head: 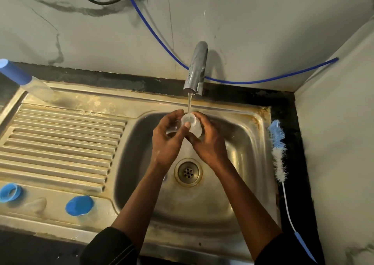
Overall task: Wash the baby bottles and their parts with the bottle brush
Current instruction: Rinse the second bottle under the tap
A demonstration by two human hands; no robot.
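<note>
Gripping the clear bottle [192, 125] under the tap [196, 68], left hand [167, 141] and right hand [210, 143] sit well inside the sink rim [263, 116].

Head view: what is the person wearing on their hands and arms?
Both the left hand and the right hand are bare: no gloves, rings or watch show. A black left sleeve with a stitched cuff ends near the elbow, and so does the black right sleeve.

sink [129, 153]: stainless steel, dull, scuffed, brown staining at rim. tap [196, 68]: polished metal, wet. bottle [191, 124]: clear smooth plastic. cap [79, 205]: matt blue plastic. brush [278, 149]: fluffy bristles. counter [287, 111]: matt black, rough.
</note>
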